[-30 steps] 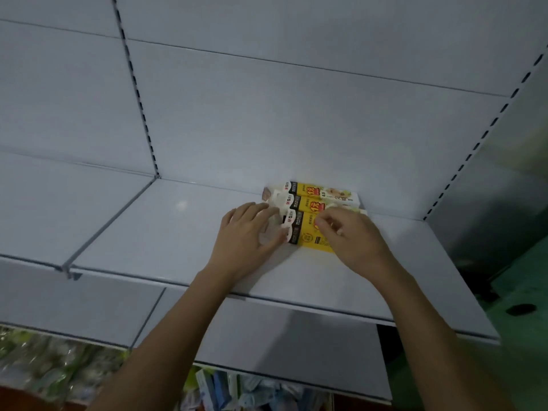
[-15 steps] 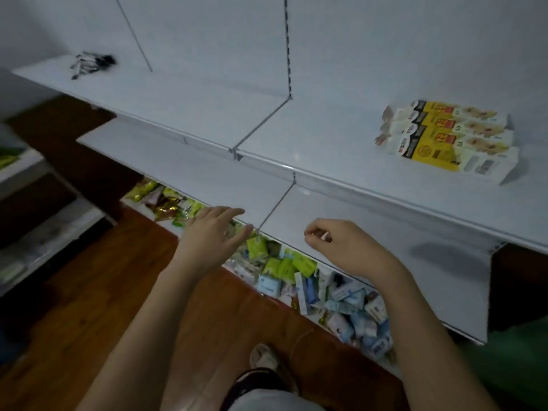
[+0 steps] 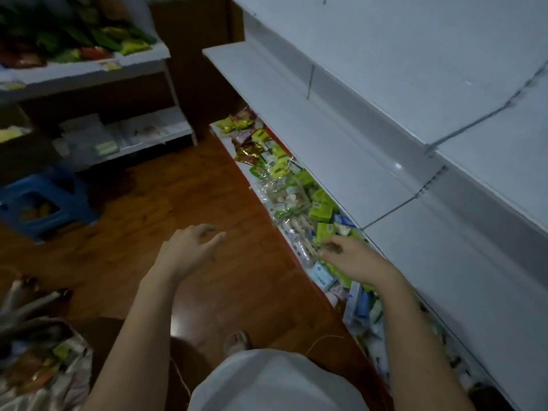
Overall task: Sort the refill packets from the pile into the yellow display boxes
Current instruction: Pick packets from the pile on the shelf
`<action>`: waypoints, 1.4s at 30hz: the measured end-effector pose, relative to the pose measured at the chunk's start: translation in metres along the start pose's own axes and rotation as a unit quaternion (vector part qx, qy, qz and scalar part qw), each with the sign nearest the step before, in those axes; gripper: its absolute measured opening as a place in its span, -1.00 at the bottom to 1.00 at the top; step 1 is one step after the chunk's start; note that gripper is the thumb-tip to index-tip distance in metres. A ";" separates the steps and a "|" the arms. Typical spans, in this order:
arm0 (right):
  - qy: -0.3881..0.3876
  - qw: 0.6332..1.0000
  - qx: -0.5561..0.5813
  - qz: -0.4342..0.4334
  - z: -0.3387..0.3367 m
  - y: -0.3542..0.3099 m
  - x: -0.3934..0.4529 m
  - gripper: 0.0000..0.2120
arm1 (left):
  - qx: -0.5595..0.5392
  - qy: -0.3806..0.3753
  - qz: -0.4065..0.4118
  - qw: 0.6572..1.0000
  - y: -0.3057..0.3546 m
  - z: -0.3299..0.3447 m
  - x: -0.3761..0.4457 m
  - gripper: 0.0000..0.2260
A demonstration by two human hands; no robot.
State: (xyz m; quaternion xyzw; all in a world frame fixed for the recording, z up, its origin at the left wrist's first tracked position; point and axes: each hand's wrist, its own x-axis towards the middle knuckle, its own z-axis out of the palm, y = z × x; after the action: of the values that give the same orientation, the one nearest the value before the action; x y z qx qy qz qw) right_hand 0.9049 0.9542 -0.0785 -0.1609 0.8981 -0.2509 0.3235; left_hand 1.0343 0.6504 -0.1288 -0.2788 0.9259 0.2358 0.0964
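The pile (image 3: 299,200) of packets is lying on the bottom shelf, running from upper centre to lower right of the frame, partly under the shelf (image 3: 341,149) above. The right hand (image 3: 353,259) is reaching into the pile at centre right, fingers loosely spread, touching or nearly touching a green packet (image 3: 324,231); no grasp is visible. The left hand (image 3: 189,250) is hovering over the floor (image 3: 178,185), fingers relaxed, holding nothing. Judged step: selecting a packet. The next move calls for closing fingers on one packet and lifting it clear. The yellow boxes are out of view. Packet print is blurring beyond reading.
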 end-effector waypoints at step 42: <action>-0.074 0.990 -0.061 -0.101 -0.142 -0.531 0.711 -0.61 | -0.085 -0.031 -0.025 0.996 -0.188 -0.368 0.706 -0.51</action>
State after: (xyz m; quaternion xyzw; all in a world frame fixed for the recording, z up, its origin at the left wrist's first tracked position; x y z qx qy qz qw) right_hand 0.3525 0.2459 -0.0457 -0.2884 0.8644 -0.2146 0.3515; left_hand 0.5400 -0.0009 -0.0992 -0.3017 0.8920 0.3193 0.1068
